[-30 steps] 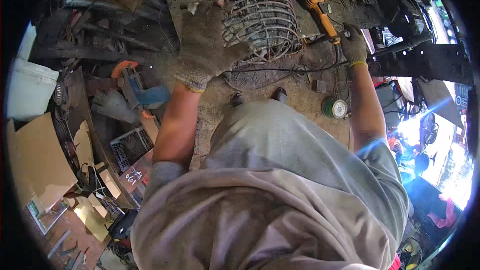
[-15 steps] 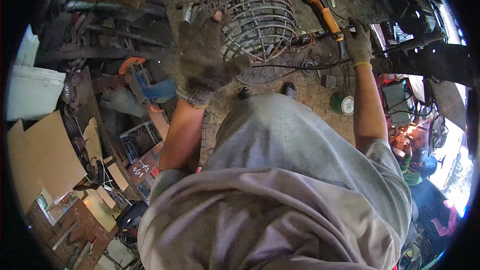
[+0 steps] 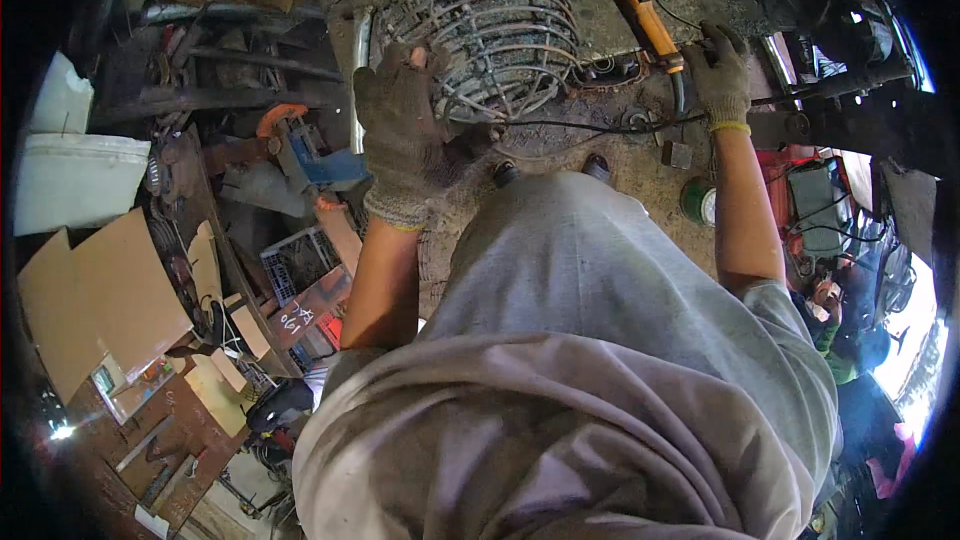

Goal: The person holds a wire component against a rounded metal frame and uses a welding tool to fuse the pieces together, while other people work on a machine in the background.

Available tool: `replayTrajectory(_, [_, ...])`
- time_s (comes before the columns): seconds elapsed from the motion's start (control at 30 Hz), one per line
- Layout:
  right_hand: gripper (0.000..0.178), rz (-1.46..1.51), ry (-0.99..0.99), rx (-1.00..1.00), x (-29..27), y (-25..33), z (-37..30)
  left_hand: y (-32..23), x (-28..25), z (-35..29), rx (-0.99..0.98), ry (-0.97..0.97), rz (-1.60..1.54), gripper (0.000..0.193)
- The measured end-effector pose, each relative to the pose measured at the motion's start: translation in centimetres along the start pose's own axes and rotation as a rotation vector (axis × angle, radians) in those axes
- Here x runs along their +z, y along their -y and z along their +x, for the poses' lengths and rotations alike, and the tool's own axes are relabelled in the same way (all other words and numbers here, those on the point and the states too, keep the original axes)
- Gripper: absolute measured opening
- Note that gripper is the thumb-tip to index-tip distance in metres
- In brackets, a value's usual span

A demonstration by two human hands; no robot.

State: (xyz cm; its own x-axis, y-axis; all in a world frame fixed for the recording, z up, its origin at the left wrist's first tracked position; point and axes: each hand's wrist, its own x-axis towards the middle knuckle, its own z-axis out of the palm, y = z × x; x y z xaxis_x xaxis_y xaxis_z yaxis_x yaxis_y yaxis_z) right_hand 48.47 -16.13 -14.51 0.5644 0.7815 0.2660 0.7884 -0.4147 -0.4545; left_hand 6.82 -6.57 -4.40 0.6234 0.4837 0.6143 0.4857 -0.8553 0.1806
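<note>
My left hand [image 3: 405, 135], in a dirty knit glove with a bare fingertip showing, is raised with its thumb out to the side, in front of a round cage of bent metal rods [image 3: 500, 25]. It holds nothing that I can see. A shiny metal bar [image 3: 361, 60] stands along its left edge; whether they touch is unclear. My right hand [image 3: 718, 80], gloved too, has its fingers stretched at the bench's near edge. Just left of it lies an orange power tool [image 3: 640, 10], its dark cord [image 3: 600, 124] running left past my feet.
A green spool [image 3: 698, 201] and a small metal block [image 3: 677, 154] are on the floor at right. On the left are a blue clamp-like tool [image 3: 325, 160], cardboard sheets [image 3: 110, 290] and a pale bin [image 3: 78, 180]. Another person [image 3: 845, 345] is at far right.
The view has shifted a little. My left hand sits slightly lower against the rod cage, and more of the shiny bar shows. Sparks near the other person are gone.
</note>
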Motion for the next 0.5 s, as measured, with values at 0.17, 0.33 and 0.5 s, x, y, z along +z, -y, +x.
replayTrajectory(0.17, [0.048, -0.017, 0.029, 0.029, 0.5, -0.9, 0.5, -2.3, -0.4, -0.3, -0.073, 0.086, 0.083, 0.112])
replayTrajectory(0.33, [0.049, 0.022, 0.026, 0.022, 0.0, -0.1, 0.3, -1.0, 1.5, -2.8, -0.089, 0.11, 0.221, 0.114])
replayTrajectory(0.5, [0.05, 0.001, 0.078, 0.057, -0.1, -0.1, 0.4, -3.0, 1.3, -2.0, -0.122, -0.169, -0.077, 0.105])
